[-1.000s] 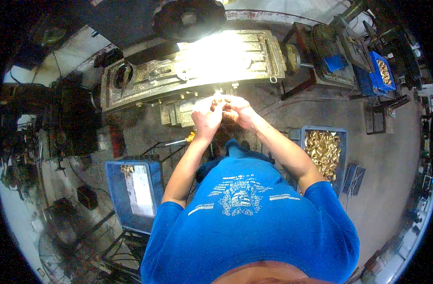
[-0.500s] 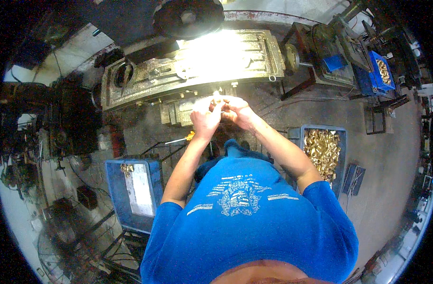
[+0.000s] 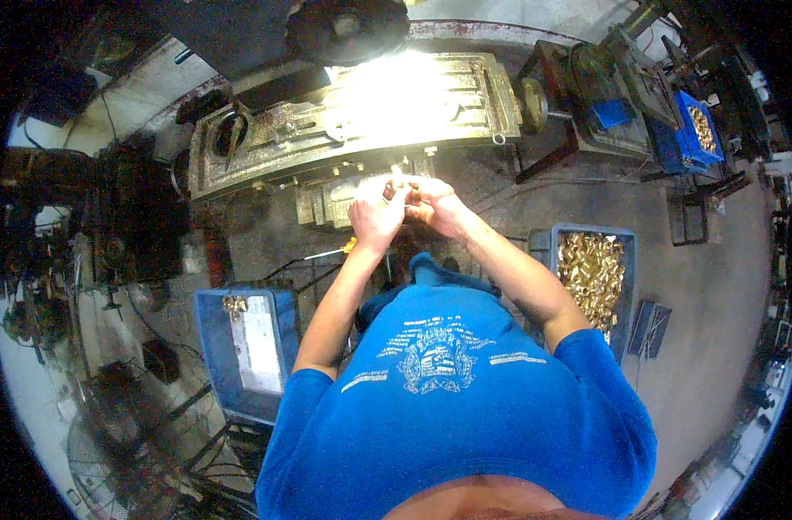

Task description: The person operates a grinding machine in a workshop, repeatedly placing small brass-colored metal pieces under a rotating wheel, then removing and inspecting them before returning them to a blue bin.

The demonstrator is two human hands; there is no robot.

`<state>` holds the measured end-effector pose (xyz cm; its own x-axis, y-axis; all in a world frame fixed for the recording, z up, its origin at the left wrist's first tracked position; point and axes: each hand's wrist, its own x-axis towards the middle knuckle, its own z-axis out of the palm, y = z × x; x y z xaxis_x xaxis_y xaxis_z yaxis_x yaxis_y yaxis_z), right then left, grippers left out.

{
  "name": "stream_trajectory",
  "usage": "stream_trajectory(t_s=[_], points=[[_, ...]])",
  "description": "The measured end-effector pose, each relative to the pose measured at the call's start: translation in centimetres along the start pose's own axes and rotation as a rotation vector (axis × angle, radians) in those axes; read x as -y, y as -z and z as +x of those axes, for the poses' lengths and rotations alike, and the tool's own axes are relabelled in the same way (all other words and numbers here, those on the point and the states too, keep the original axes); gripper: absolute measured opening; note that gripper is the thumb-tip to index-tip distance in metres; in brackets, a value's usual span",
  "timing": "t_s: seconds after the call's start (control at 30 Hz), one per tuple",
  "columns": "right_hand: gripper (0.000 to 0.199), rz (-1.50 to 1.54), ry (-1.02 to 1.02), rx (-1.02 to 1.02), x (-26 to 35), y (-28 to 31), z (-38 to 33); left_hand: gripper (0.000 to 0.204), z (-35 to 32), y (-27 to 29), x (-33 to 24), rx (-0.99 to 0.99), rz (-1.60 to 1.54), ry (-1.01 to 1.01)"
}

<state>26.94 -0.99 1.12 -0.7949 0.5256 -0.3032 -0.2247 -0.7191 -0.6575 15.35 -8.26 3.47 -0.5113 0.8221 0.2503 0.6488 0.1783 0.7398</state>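
Observation:
My two hands meet at the near edge of a metal machine table (image 3: 266, 165) with slots. A small, bright piece (image 3: 399, 179) sits between their fingertips; glare and its size hide its exact kind, though its colour is close to brass. My left hand (image 3: 376, 212) pinches it from the left with the thumb up. Against it from the right, my right hand (image 3: 438, 208) has its fingers curled in. Beside my left wrist lies a screwdriver (image 3: 349, 246) with a yellow handle and a thin shaft.
A blue bin (image 3: 628, 286) of brass parts stands at my right. Another blue bin (image 3: 210, 347) at my left holds a few brass pieces. A strong lamp glares on the table beneath a dark round machine head (image 3: 348, 30). Farther right stands a blue crate (image 3: 673, 152) of parts.
My hands stay together in nearly the same place around the small piece. The view has shifted very slightly; nothing has been let go.

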Motion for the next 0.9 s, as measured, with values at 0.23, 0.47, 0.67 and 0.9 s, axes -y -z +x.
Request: stream_trajectory(t_s=[0.23,0.47,0.67,0.9], points=[[0.038,-0.016,0.012,0.064,-0.7,1.1,0.2,0.022,-0.1,0.3,-0.6,-0.002,0.052,-0.01],[0.043,-0.057,-0.001,0.043,-0.5,1.0,-0.2,0.021,-0.3,0.4,-0.7,0.022,0.098,0.0],[0.052,-0.13,0.232,0.008,0.3,-2.4,-1.6,0.018,0.2,0.7,0.1,0.142,-0.731,0.381],[0.057,-0.993,0.833,-0.039,-0.8,-2.1,-2.4,0.027,-1.1,-1.2,4.5,0.361,-1.592,0.523]])
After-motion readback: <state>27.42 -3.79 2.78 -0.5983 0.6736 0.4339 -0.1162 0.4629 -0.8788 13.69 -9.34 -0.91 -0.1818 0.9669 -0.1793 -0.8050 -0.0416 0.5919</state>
